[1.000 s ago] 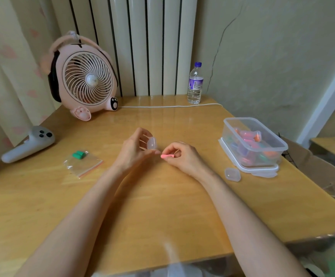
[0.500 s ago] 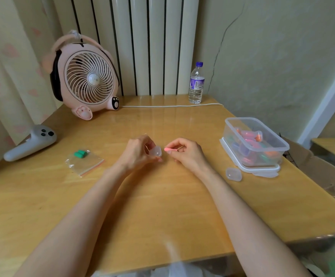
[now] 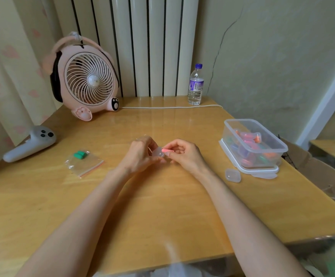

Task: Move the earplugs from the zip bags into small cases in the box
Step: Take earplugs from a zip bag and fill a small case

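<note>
A person's hands meet at mid-surface [image 3: 162, 206]. The left hand [image 3: 140, 154] curls its fingers around a small clear case [image 3: 158, 152], and the right hand [image 3: 184, 154] pinches a pink earplug [image 3: 167, 150] by its rear end, with the tip at the case's mouth.

The earplug looks like light, soft foam that will squash under pressure, so a gentle pinch near the back end probably suits it. The case appears to be thin, smooth plastic, likely slippery and best held by its edges.

The clear box [image 3: 240, 121] of filled cases sits well to the right of the right hand, with a spare case [image 3: 232, 175] just beside it. A zip bag [image 3: 90, 166] holding green earplugs [image 3: 80, 154] lies left of the left hand.

Half a second earlier a gap separated the earplug and case; it has now closed.
</note>
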{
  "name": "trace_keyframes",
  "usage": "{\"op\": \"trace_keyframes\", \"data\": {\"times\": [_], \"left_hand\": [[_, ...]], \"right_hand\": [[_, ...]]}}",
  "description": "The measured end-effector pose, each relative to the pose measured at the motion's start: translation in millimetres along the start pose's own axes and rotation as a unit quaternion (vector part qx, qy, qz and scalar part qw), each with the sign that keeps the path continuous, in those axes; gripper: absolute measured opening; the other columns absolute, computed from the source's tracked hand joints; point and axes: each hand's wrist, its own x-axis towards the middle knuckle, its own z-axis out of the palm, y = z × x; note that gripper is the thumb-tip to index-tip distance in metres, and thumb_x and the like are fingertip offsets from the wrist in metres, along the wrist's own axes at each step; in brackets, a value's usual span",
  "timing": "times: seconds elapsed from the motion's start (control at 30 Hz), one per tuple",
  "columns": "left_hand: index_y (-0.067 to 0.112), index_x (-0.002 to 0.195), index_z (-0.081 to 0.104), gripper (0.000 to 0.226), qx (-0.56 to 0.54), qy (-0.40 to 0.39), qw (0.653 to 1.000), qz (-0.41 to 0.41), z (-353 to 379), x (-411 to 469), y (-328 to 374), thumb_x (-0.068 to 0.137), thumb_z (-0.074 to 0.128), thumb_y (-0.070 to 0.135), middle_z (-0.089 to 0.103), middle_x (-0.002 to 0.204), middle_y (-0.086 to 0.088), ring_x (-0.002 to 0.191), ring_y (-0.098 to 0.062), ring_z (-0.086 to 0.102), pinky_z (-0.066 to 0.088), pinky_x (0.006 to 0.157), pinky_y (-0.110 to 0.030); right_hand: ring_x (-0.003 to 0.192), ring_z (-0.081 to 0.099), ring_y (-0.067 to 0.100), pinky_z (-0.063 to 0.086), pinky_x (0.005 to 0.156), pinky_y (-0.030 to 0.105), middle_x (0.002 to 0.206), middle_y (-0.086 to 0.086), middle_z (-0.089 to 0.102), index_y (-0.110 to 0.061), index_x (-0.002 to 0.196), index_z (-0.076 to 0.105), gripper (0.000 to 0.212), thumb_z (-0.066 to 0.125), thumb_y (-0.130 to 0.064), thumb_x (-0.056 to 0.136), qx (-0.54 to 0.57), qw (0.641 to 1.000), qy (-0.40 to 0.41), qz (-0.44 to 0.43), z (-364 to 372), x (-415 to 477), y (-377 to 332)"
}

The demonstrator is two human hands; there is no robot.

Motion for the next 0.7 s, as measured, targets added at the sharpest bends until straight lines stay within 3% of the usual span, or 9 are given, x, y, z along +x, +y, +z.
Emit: {"op": "trace_keyframes", "data": {"times": [0.2, 0.3, 0.47, 0.53, 0.63, 0.7], "left_hand": [[0.004, 0.092, 0.060, 0.049, -0.023, 0.015, 1.000, -0.003, 4, 0, -2, 0.060, 0.085, 0.031, 0.064, 0.087, -0.004, 0.073, -0.016, 0.058, 0.042, 0.059, -0.012], [0.006, 0.092, 0.058, 0.053, -0.034, 0.029, 0.999, 0.002, 5, 0, -3, 0.056, 0.086, 0.032, 0.068, 0.090, -0.005, 0.081, -0.019, 0.063, 0.049, 0.071, -0.028], [0.006, 0.112, 0.055, 0.058, -0.074, 0.031, 0.996, 0.035, 6, 0, 0, 0.064, 0.084, 0.022, 0.063, 0.094, -0.003, 0.080, -0.013, 0.058, 0.040, 0.067, -0.006], [0.011, 0.108, 0.059, 0.046, -0.098, 0.029, 0.994, 0.033, 7, 1, 1, 0.069, 0.081, 0.021, 0.063, 0.099, 0.000, 0.080, -0.006, 0.056, 0.040, 0.066, -0.006], [0.011, 0.101, 0.058, 0.036, -0.220, 0.044, 0.974, -0.022, 9, 1, 3, 0.072, 0.078, 0.014, 0.066, 0.106, -0.003, 0.090, -0.013, 0.059, 0.048, 0.076, -0.019], [0.010, 0.102, 0.054, 0.036, -0.302, 0.043, 0.951, -0.044, 9, 1, 6, 0.074, 0.076, 0.009, 0.065, 0.112, -0.010, 0.103, -0.020, 0.060, 0.050, 0.086, -0.028]], "right_hand": [[0.074, 0.059, 0.015, 0.051, 0.061, 0.026, 0.082, 0.010, 0.066, -0.009, 0.085, 0.066, 0.005, 0.069, -0.007, 0.082, 0.019, 1.000, 0.016, 0.008, 1, 1, 1], [0.075, 0.059, 0.014, 0.051, 0.063, 0.028, 0.084, 0.009, 0.066, -0.006, 0.088, 0.066, 0.007, 0.069, -0.008, 0.082, 0.030, 0.999, 0.023, 0.009, -1, 2, -1], [0.068, 0.060, 0.013, 0.050, 0.058, 0.019, 0.081, 0.008, 0.065, -0.007, 0.089, 0.065, 0.005, 0.066, -0.007, 0.084, 0.071, 0.996, 0.049, 0.025, -4, 3, -5], [0.066, 0.060, 0.013, 0.050, 0.055, 0.018, 0.082, 0.010, 0.065, -0.006, 0.089, 0.064, 0.004, 0.064, -0.005, 0.085, 0.082, 0.993, 0.072, 0.046, -6, 4, -4], [0.066, 0.059, 0.014, 0.050, 0.057, 0.020, 0.086, 0.014, 0.066, -0.009, 0.082, 0.063, 0.007, 0.064, -0.003, 0.085, 0.067, 0.989, 0.090, 0.100, -10, 5, 0], [0.066, 0.059, 0.014, 0.050, 0.057, 0.020, 0.084, 0.011, 0.066, -0.012, 0.079, 0.062, 0.011, 0.066, -0.003, 0.084, 0.057, 0.990, 0.057, 0.115, -8, 4, 1]]}}
